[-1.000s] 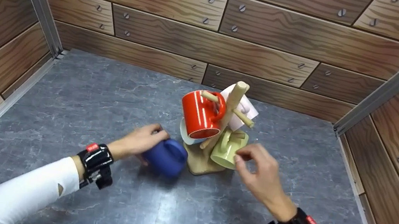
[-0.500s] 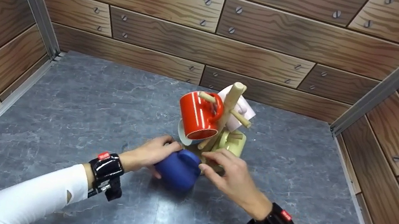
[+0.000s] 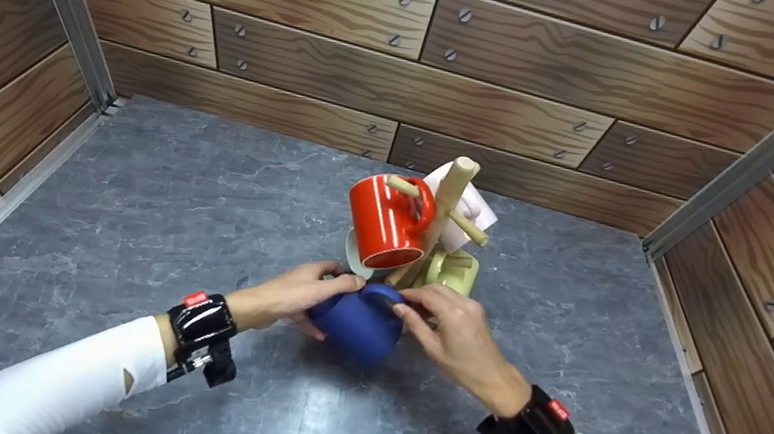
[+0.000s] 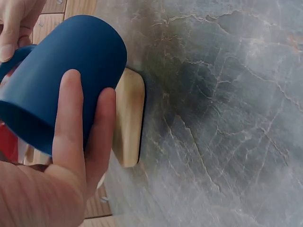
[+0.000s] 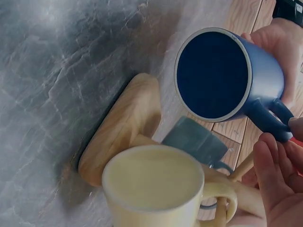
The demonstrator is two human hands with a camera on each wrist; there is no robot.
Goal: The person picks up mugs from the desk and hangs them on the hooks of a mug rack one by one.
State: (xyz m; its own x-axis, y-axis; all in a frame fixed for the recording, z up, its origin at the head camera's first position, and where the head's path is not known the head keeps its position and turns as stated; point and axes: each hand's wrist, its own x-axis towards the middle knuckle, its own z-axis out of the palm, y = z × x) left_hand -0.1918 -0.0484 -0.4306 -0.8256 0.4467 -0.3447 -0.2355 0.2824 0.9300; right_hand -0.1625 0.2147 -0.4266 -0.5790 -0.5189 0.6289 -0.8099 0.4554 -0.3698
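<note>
My left hand [image 3: 288,298] grips a blue mug [image 3: 360,327] by its side, low in front of a wooden mug tree [image 3: 454,181]. Two of its fingers lie along the mug's wall in the left wrist view. My right hand [image 3: 458,333] pinches the mug's handle [image 5: 267,120] between thumb and fingers. The mug is tilted and held off the floor surface. A red mug [image 3: 379,220] hangs on an upper peg, and a yellow-green mug [image 3: 463,281] hangs lower, beside my right hand. The tree's base [image 5: 125,127] shows in the right wrist view.
A pale pink mug [image 3: 481,219] hangs at the back of the tree. Behind the red one is a light blue-grey mug [image 5: 194,142]. One upper peg [image 3: 469,228] points front right with no mug on it. Wood-patterned walls [image 3: 301,76] enclose the grey marbled surface [image 3: 226,179].
My left hand has carried the blue mug rightward to the front of the tree. My right hand has moved left from beside the yellow-green mug and taken hold of the blue mug's handle.
</note>
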